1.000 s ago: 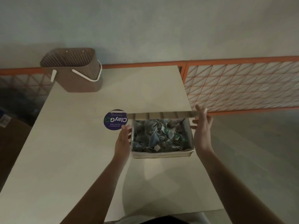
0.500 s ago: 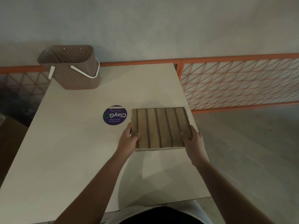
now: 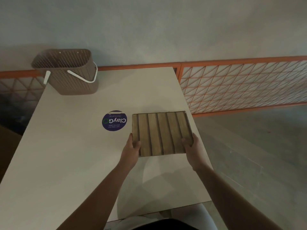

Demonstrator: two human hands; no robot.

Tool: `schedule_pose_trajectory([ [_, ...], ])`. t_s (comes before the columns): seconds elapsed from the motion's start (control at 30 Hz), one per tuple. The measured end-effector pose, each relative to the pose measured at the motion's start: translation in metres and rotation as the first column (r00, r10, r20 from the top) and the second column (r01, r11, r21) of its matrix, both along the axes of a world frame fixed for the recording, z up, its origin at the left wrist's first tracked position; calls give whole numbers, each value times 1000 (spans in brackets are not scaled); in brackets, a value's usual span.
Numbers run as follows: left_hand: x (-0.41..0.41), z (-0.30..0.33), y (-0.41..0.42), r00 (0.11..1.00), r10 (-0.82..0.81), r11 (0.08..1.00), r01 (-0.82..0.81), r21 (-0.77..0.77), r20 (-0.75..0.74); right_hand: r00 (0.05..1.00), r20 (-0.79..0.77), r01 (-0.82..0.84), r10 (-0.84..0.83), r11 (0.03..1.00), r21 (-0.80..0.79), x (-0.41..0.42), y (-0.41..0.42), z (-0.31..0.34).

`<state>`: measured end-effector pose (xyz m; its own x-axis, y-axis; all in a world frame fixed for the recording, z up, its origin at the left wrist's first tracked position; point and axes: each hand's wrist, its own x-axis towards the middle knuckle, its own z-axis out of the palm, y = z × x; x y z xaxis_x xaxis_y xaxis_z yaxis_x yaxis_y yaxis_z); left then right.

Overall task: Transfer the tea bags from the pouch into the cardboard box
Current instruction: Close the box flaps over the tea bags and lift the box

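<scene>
A second ago the cardboard box (image 3: 162,133) was open under your hands, with its ribbed lid raised on edge and a heap of tea bags showing inside. Now the lid is lying flat over the box and hiding every tea bag, so you cannot count them any more. Half a second ago the lid was already down, and little is differing since then beyond your hands sitting a touch nearer the front corners.

Your left hand (image 3: 132,147) is gripping the near left corner of the box, thumb curling over the lid's top and the fingers going out of sight below. Your right hand (image 3: 191,146) is gripping the near right corner in the same way, thumb on the lid, fingers tucked under the side. Whether the box is resting on the table (image 3: 66,163) or being lifted slightly off it, the view is not telling.

The box is sitting near the table's right edge, just beside a round purple sticker (image 3: 114,120) on its left, close but not touching.

Counting what is showing: one box with one lid of six raised ribs, one sticker, one brown perforated basket (image 3: 69,72) with a white handle standing at the far left corner of the table, and your two hands. No pouch is showing.
</scene>
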<state>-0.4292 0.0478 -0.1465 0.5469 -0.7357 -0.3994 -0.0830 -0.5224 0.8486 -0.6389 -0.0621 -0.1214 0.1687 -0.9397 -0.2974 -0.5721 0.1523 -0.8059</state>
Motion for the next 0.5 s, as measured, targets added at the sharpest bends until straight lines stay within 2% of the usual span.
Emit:
schedule_pose_trajectory([
  [0.3, 15, 6, -5, 997, 75, 996, -75, -49, -22, 999, 40, -25, 25, 1000, -5, 21, -13, -3],
  [0.5, 48, 14, 4, 974, 211, 973, -217, -76, -77, 984, 59, -168, 167, 986, 7, 63, -26, -2],
])
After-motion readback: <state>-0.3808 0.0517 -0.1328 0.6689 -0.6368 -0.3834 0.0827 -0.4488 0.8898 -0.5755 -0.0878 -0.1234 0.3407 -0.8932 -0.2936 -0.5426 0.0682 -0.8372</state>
